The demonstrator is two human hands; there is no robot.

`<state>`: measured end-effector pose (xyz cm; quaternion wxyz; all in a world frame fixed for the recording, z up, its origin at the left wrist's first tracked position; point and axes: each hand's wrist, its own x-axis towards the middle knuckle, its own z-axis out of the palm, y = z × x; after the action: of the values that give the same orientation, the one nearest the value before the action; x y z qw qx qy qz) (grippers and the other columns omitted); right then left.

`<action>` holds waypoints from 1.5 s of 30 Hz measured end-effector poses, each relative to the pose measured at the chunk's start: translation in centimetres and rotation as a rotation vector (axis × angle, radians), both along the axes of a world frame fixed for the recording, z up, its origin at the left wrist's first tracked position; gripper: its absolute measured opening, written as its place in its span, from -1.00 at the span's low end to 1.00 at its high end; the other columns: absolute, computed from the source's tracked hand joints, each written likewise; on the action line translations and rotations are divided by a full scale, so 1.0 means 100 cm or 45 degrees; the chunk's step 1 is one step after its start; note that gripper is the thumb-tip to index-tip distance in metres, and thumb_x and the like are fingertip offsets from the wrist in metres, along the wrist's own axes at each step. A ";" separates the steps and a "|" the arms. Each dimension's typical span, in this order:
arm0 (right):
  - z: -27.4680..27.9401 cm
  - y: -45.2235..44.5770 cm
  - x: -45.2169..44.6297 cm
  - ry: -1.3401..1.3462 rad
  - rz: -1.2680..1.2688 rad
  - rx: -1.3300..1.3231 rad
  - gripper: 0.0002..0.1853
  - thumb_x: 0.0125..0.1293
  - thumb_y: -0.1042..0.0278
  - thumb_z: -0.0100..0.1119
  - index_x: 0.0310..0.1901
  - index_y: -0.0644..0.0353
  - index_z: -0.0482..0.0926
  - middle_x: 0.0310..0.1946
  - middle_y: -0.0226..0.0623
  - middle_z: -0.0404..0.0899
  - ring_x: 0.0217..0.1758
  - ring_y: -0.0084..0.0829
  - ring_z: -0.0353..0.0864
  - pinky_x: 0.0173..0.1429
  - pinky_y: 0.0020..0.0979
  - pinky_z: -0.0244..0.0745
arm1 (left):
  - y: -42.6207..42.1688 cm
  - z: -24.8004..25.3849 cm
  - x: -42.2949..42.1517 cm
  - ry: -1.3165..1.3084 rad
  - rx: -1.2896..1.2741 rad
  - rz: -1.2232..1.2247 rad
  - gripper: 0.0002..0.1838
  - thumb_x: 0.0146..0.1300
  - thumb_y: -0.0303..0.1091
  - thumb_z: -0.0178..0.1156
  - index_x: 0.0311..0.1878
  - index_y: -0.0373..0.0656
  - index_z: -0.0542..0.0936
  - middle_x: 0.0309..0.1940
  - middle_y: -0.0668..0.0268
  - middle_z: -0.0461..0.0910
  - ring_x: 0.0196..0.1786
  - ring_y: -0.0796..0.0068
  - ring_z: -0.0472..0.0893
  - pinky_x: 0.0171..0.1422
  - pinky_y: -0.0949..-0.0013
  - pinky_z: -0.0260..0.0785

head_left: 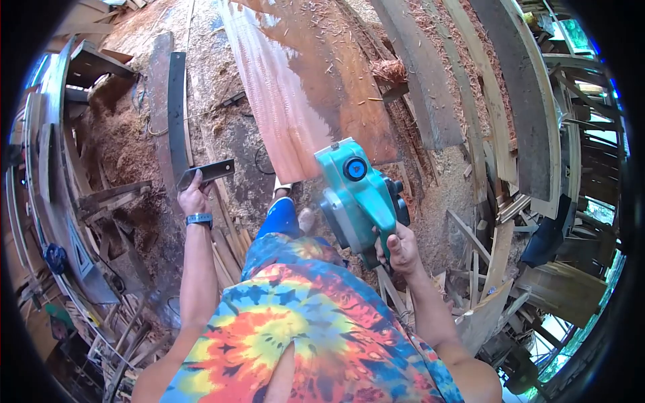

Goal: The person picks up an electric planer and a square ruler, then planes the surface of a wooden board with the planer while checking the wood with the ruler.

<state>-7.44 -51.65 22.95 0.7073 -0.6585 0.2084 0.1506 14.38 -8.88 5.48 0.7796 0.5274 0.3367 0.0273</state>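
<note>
My left hand (pixel 193 196), with a band on the wrist, grips a dark carpenter's square (pixel 177 111) at its corner. The long arm of the square points away from me and the short arm reaches to the right. On the other side, my right hand (pixel 402 250) is closed around the rear handle of a teal electric planer (pixel 359 195). The planer is tilted by the near end of a wide plank (pixel 302 87). Part of that plank is pale and freshly planed, while the rest is brown and rough. I cannot tell whether planer and plank touch.
Long boards (pixel 430 80) strewn with shavings lie to the right of the plank. A sawdust heap (pixel 111 134) and stacked timber (pixel 50 154) fill the left side. Wood offcuts (pixel 497 262) clutter the ground at right. My foot (pixel 306 220) stands near the plank's end.
</note>
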 end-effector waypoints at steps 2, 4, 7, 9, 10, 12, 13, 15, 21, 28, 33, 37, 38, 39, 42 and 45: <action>0.002 -0.001 0.017 -0.006 0.024 -0.016 -0.19 0.24 -0.51 0.11 -0.03 0.28 0.51 -0.66 -0.43 0.43 -0.67 -0.63 0.40 -0.58 -0.55 0.28 | -0.001 0.001 0.005 0.006 0.012 -0.001 -0.77 0.23 -0.54 0.36 -0.06 -0.28 0.61 -0.19 0.16 0.68 -0.19 0.20 0.74 -0.16 0.10 0.74; 0.006 0.004 0.046 -0.032 0.037 -0.031 -0.30 0.31 -0.45 0.08 -0.09 0.19 0.52 -0.68 -0.50 0.41 -0.67 -0.69 0.37 -0.58 -0.58 0.25 | -0.001 0.006 0.009 -0.023 0.026 -0.015 -0.77 0.23 -0.54 0.36 -0.06 -0.29 0.61 -0.19 0.16 0.68 -0.20 0.20 0.74 -0.16 0.11 0.74; 0.003 0.012 0.103 -0.103 0.094 -0.001 -0.43 0.39 -0.33 0.08 -0.16 0.16 0.50 -0.69 -0.54 0.39 -0.68 -0.72 0.36 -0.60 -0.59 0.22 | 0.005 0.006 0.013 -0.033 0.053 0.011 -0.77 0.23 -0.55 0.36 -0.06 -0.29 0.61 -0.18 0.15 0.68 -0.20 0.20 0.74 -0.15 0.12 0.74; 0.002 0.018 0.148 -0.147 0.130 -0.004 -0.48 0.44 -0.26 0.06 -0.19 0.15 0.49 -0.69 -0.55 0.38 -0.69 -0.72 0.35 -0.61 -0.59 0.20 | 0.010 0.003 0.015 -0.015 0.059 0.035 -0.77 0.24 -0.55 0.35 -0.05 -0.29 0.60 -0.17 0.14 0.68 -0.19 0.20 0.74 -0.15 0.13 0.74; 0.002 0.023 0.175 -0.173 0.142 -0.013 -0.51 0.47 -0.22 0.05 -0.22 0.15 0.49 -0.70 -0.56 0.37 -0.70 -0.72 0.34 -0.62 -0.59 0.20 | 0.012 0.003 0.015 0.000 0.057 0.044 -0.77 0.24 -0.56 0.35 -0.05 -0.29 0.60 -0.16 0.13 0.68 -0.19 0.19 0.74 -0.15 0.13 0.74; 0.002 0.037 0.229 -0.210 0.141 -0.013 -0.50 0.47 -0.21 0.04 -0.26 0.17 0.49 -0.71 -0.54 0.36 -0.73 -0.70 0.34 -0.66 -0.55 0.19 | 0.018 0.000 0.019 0.017 0.050 0.066 -0.77 0.24 -0.56 0.34 -0.04 -0.29 0.60 -0.15 0.13 0.68 -0.17 0.18 0.74 -0.14 0.12 0.73; -0.001 0.044 0.259 -0.263 0.157 0.005 -0.48 0.46 -0.23 0.05 -0.28 0.17 0.49 -0.71 -0.51 0.37 -0.75 -0.67 0.35 -0.67 -0.53 0.21 | 0.020 -0.001 0.019 0.022 0.045 0.081 -0.78 0.25 -0.57 0.33 -0.04 -0.29 0.60 -0.15 0.13 0.69 -0.17 0.18 0.74 -0.14 0.11 0.73; -0.009 0.057 0.321 -0.339 0.194 -0.013 -0.44 0.44 -0.28 0.05 -0.31 0.19 0.48 -0.71 -0.44 0.40 -0.77 -0.62 0.37 -0.69 -0.49 0.25 | 0.024 0.000 0.019 0.032 0.034 0.103 -0.78 0.26 -0.57 0.32 -0.03 -0.29 0.60 -0.14 0.12 0.69 -0.16 0.16 0.74 -0.13 0.10 0.73; -0.027 0.092 0.456 -0.403 0.124 -0.008 -0.40 0.40 -0.35 0.01 -0.25 0.17 0.51 -0.69 -0.40 0.43 -0.77 -0.51 0.40 -0.70 -0.41 0.32 | 0.026 0.017 0.021 0.022 -0.004 0.139 -0.76 0.29 -0.58 0.27 0.01 -0.26 0.58 -0.11 0.13 0.68 -0.11 0.14 0.73 -0.08 0.08 0.71; -0.009 0.089 0.319 -0.274 0.172 0.073 -0.40 0.44 -0.31 0.00 -0.30 0.20 0.48 -0.68 -0.39 0.45 -0.74 -0.55 0.43 -0.65 -0.45 0.33 | 0.034 0.005 -0.010 0.028 0.031 0.109 -0.76 0.29 -0.56 0.28 0.02 -0.24 0.57 -0.13 0.15 0.67 -0.12 0.16 0.73 -0.10 0.09 0.72; -0.012 0.097 0.116 -0.241 0.189 -0.205 -0.36 0.42 -0.35 -0.01 -0.39 0.21 0.41 -0.74 -0.34 0.41 -0.64 -0.52 0.48 -0.53 -0.37 0.35 | 0.023 -0.002 -0.034 0.055 0.037 0.121 -0.81 0.27 -0.54 0.31 -0.06 -0.23 0.60 -0.15 0.18 0.68 -0.17 0.23 0.74 -0.18 0.14 0.74; -0.010 0.116 0.024 -0.160 0.140 -0.163 -0.35 0.40 -0.33 0.05 -0.19 0.29 0.51 -0.57 -0.17 0.54 -0.48 -0.40 0.58 -0.36 -0.29 0.45 | 0.018 -0.004 -0.045 0.073 0.055 0.063 -0.82 0.28 -0.52 0.32 -0.08 -0.22 0.61 -0.16 0.18 0.69 -0.18 0.25 0.74 -0.19 0.16 0.74; -0.009 0.121 0.017 -0.154 0.118 -0.146 -0.35 0.40 -0.33 0.06 -0.17 0.29 0.51 -0.55 -0.14 0.55 -0.46 -0.38 0.59 -0.34 -0.28 0.46 | 0.018 -0.004 -0.046 0.079 0.064 0.055 -0.83 0.27 -0.51 0.33 -0.08 -0.22 0.61 -0.17 0.18 0.69 -0.19 0.25 0.74 -0.19 0.16 0.74; -0.009 0.126 0.013 -0.145 0.092 -0.129 -0.35 0.40 -0.33 0.07 -0.15 0.30 0.52 -0.53 -0.11 0.56 -0.45 -0.35 0.61 -0.32 -0.27 0.47 | 0.016 -0.002 -0.047 0.088 0.072 0.045 -0.83 0.27 -0.51 0.33 -0.09 -0.22 0.61 -0.18 0.18 0.69 -0.20 0.24 0.75 -0.19 0.16 0.74; -0.010 0.132 0.033 -0.143 0.073 -0.171 -0.35 0.39 -0.32 0.07 -0.14 0.29 0.52 -0.52 -0.07 0.57 -0.41 -0.30 0.64 -0.31 -0.26 0.47 | 0.018 -0.001 -0.044 0.086 0.055 0.039 -0.83 0.25 -0.51 0.34 -0.11 -0.23 0.61 -0.20 0.18 0.70 -0.23 0.24 0.75 -0.21 0.16 0.73; -0.008 0.141 0.077 -0.233 0.020 -0.264 -0.37 0.41 -0.29 0.07 -0.15 0.30 0.53 -0.49 0.04 0.57 -0.41 -0.08 0.62 -0.28 -0.20 0.47 | 0.016 0.012 -0.036 0.064 0.083 0.031 -0.82 0.25 -0.53 0.34 -0.10 -0.25 0.61 -0.20 0.17 0.70 -0.22 0.21 0.75 -0.21 0.13 0.72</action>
<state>0.25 -37.52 22.12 0.6503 -0.7406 0.1523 0.0731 10.79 -7.27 6.65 0.7529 0.5488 0.3616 0.0344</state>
